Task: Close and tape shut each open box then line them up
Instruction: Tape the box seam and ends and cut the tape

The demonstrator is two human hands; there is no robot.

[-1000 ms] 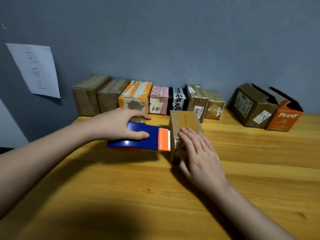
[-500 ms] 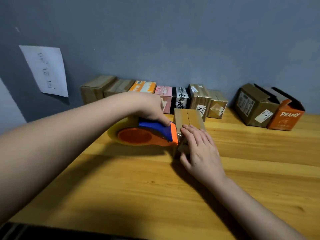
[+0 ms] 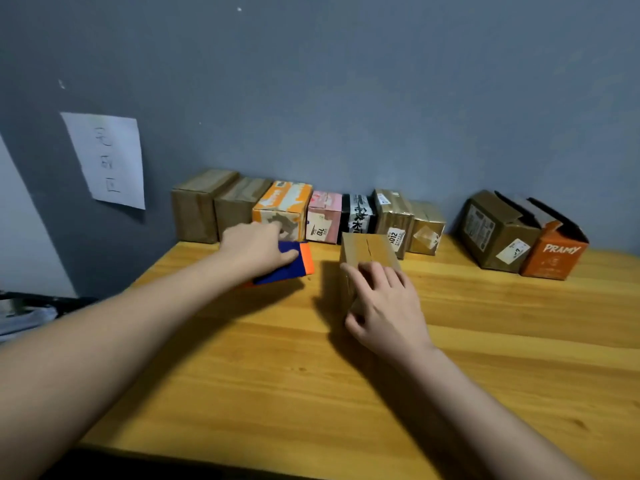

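fingers of the right hand (image 3: 388,306) clamp the small brown box (image 3: 367,252); the left hand (image 3: 254,249) lies loose on the tape dispenser (image 3: 291,263).

head view: the box stands mid-bench, its top seam facing up, gripped probably to steady it before lining up. the dispenser lies flat on the bench (image 3: 311,375), clear to its left, left fingers draped over it, not squeezing. seven taped boxes (image 3: 311,216) line the wall; two open ones wait right, one (image 3: 554,252) reading "pramy". labels show "012" and "04"; the wall paper (image 3: 107,157) is unreadable.

Glossy taped cardboard box (image 3: 369,249), wooden table (image 3: 311,375)
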